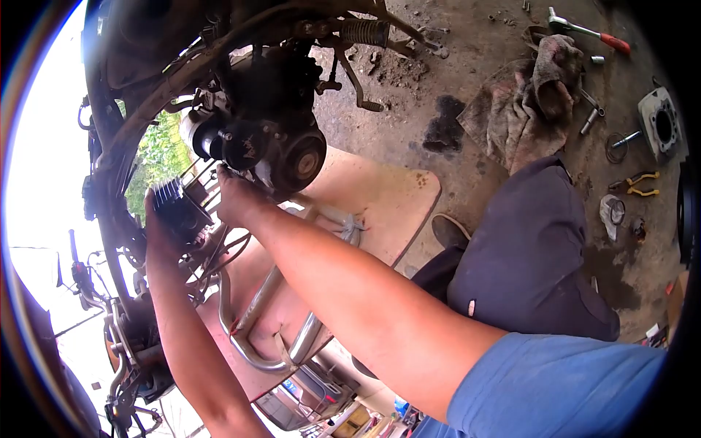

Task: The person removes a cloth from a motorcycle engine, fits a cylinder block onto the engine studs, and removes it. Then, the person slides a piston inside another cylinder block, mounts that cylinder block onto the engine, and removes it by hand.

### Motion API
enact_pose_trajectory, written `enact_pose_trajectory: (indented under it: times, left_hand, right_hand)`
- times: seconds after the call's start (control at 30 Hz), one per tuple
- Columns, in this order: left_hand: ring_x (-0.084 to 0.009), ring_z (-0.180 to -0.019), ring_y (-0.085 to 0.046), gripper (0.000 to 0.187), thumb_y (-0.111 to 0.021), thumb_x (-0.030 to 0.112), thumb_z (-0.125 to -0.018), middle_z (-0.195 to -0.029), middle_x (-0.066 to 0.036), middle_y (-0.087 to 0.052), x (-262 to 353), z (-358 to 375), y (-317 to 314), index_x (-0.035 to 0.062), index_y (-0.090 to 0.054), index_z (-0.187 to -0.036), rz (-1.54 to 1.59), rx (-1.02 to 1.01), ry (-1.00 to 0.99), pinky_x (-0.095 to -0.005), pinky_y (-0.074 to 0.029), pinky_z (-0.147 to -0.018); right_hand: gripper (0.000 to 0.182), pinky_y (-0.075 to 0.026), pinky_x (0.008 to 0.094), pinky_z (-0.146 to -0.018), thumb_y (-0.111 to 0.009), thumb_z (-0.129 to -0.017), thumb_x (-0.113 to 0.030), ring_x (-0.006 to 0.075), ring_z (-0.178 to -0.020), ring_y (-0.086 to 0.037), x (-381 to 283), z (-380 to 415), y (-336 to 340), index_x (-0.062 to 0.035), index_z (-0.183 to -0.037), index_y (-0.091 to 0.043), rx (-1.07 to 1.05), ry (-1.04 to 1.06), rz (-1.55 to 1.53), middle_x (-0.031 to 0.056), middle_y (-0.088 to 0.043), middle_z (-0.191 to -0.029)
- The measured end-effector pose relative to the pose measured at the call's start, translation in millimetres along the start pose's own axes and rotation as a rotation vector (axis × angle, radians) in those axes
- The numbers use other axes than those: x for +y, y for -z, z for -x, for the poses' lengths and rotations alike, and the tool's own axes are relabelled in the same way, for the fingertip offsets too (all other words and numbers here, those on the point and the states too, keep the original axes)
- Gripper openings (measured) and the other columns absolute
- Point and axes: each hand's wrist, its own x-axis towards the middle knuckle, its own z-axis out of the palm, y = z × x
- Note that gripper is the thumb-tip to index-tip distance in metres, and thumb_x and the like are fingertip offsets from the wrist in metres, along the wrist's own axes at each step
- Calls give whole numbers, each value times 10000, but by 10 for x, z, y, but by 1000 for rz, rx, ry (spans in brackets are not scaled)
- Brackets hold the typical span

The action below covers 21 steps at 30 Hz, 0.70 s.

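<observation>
A black finned engine cylinder (169, 196) sits on the studs in front of the motorcycle engine (252, 142), with a gap between the two. My left hand (162, 223) is wrapped around the cylinder's outer side, its fingers partly hidden behind it. At the gap, close to the studs and the crankcase, is my right hand (235, 196). Its fingers are bent together, and whatever they pinch is too small and dark to make out. A round cover (303, 160) is on the engine's side, just above my right forearm.
A chrome crash bar (252, 325) stands below my hands, over a pinkish board (394, 186). On the ground lie a rag (537, 109), a red-handled ratchet (595, 33), a grey cylinder block (661, 124) and yellow-handled pliers (639, 184). My bent knee (522, 241) is at right.
</observation>
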Motion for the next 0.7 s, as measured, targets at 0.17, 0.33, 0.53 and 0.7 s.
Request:
enact_pose_trajectory:
  times: [0.17, 0.33, 0.53, 0.7]
  left_hand:
    - [-329, -1052, -590, 789, -390, 877, -923, -1115, -31, -714, 66, 185, -141, 224, -719, -1221, -54, 89, 93, -709, -352, -971]
    - [-347, -1177, -553, 821, -377, 893, -911, -1228, -30, -688, 136, 320, -287, 225, -703, -1261, -127, 172, 170, -760, -305, -1014]
    - [-358, -1059, -613, 820, -358, 883, -935, -1211, -63, -686, 59, 237, -138, 221, -663, -1311, -203, 172, 108, -742, -414, -912]
    - [-281, -804, -628, 759, -335, 817, -999, -909, -53, -720, 32, 350, -243, 168, -711, -1118, -134, 121, 24, -572, -488, -723]
  right_hand:
    - [914, -468, 450, -1174, -527, -836, -40, 424, -1364, -596, -39, 29, 71, 41, -1681, -187, -48, -20, -15, 342, -579, -1470]
    - [907, -472, 455, -1168, -531, -845, -41, 420, -1354, -605, 5, -23, 30, 33, -1683, -192, -38, -10, -28, 330, -589, -1465]
    - [898, -518, 470, -1108, -537, -855, -39, 416, -1274, -665, -23, -15, 46, 31, -1682, -195, -67, -32, 10, 322, -626, -1424]
    - [894, -501, 468, -1139, -528, -862, -40, 414, -1317, -640, -57, 13, 99, 21, -1687, -190, -83, -44, 14, 320, -617, -1441]
